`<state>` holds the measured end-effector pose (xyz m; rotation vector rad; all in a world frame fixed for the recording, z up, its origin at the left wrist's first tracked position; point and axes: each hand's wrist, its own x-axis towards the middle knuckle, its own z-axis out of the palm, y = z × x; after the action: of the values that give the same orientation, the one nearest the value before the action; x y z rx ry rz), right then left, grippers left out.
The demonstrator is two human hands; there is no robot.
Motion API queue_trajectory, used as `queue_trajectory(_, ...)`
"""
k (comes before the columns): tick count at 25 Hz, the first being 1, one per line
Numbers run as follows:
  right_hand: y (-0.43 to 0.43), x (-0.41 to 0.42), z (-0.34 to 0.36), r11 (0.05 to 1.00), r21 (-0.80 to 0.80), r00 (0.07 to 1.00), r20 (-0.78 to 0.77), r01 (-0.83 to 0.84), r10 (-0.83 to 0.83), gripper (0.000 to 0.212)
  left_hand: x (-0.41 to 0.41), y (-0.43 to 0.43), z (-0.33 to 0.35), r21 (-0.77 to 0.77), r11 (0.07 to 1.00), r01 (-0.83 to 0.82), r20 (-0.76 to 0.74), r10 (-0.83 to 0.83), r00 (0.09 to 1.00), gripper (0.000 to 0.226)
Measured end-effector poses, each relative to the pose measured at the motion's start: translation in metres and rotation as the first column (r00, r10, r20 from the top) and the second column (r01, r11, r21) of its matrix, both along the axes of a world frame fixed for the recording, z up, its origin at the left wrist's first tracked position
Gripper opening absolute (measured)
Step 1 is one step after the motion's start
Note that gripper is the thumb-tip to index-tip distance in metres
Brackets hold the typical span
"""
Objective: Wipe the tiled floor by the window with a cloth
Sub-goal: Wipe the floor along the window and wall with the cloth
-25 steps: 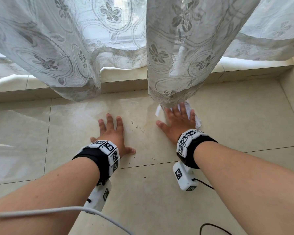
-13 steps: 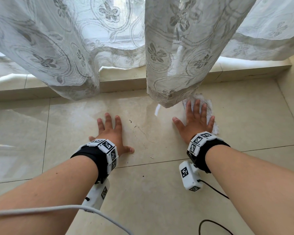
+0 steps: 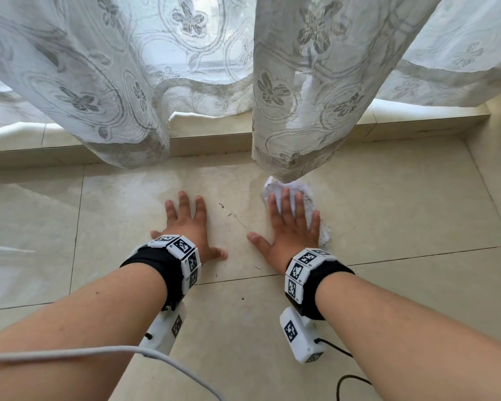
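Observation:
A white cloth [image 3: 311,204] lies flat on the beige tiled floor [image 3: 402,215], just below the curtain's hem. My right hand [image 3: 287,224] presses down on it with straight, spread fingers; most of the cloth is hidden under the palm. My left hand [image 3: 187,224] rests flat on the bare tile to the left, fingers straight, holding nothing. Small dark specks of dirt [image 3: 229,214] lie on the tile between the two hands. A wet sheen covers the tile ahead of my left hand.
White lace curtains [image 3: 315,82] hang down to the floor right ahead of my hands. A raised tiled sill [image 3: 209,140] runs along the window behind them. A white cable [image 3: 99,351] and a black cable [image 3: 347,383] trail near my forearms.
My right hand slid the cloth right along the tile, then back left and slightly away from me, under the curtain hem. My left hand stayed planted.

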<state>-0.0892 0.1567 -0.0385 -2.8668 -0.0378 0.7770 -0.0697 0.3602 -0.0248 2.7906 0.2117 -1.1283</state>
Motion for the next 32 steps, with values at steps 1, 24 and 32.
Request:
queue_trajectory(1, 0.004, 0.0, -0.001, 1.0, 0.008, 1.0, -0.009, -0.029, 0.029, 0.087, 0.0, -0.001, 0.001, 0.001, 1.0, -0.001, 0.006, 0.001, 1.0, 0.135)
queue_trajectory(24, -0.023, 0.036, -0.016, 1.0, -0.001, 0.987, -0.158, 0.024, -0.024, 0.085, 0.032, 0.037, -0.008, 0.042, 0.998, 0.041, 0.069, -0.044, 0.997, 0.136)
queue_trajectory(32, -0.005, 0.038, -0.026, 0.999, 0.033, 0.988, -0.157, -0.006, 0.012, 0.087, 0.03, 0.026, -0.017, 0.031, 0.997, 0.068, 0.038, -0.069, 0.997, 0.137)
